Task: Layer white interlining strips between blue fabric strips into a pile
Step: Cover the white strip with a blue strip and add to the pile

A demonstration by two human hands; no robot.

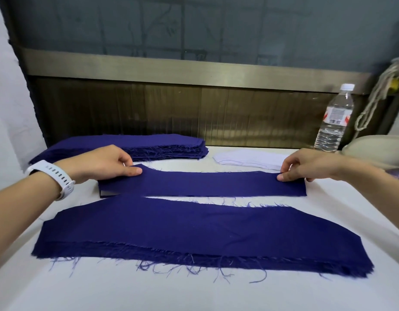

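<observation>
Bright, even light from overhead floods the white table [216,297]; only a thin dark shadow sits under the blue fabric strip [200,185] at its left end. Edges bow outward, right corner smears soft.

Fabric stack [135,144] rear-left; interlining stack [250,159] rear-right; strip [205,184] mid-table; pile [194,232] nearest.

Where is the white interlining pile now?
In the head view, the white interlining pile lies right of centre, between the blue fabric stack and the water bottle.
</observation>
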